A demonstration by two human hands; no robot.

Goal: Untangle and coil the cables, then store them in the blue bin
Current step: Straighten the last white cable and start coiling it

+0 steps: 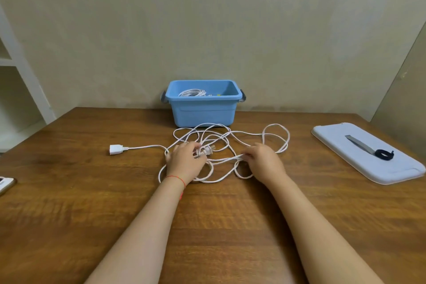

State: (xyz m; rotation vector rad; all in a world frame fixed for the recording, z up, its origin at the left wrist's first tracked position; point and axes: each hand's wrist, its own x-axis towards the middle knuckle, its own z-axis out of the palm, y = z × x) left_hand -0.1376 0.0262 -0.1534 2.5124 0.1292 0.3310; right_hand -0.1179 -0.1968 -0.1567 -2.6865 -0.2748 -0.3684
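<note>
Standing here watching: the white cable (221, 145) is a loose tangle on the table (69, 191) right in front of the blue bin (204, 108), socket end (115, 149) trailing out left. Left hand (185, 161) has its fingers curled around the plug (206, 151), right hand (262, 159) pinches a strand beside it. Looks like they're at the untangling step. Next I'd guess the plug has to go back through those loops before any coiling. One coil (191, 92) already sits in the bin.
</note>
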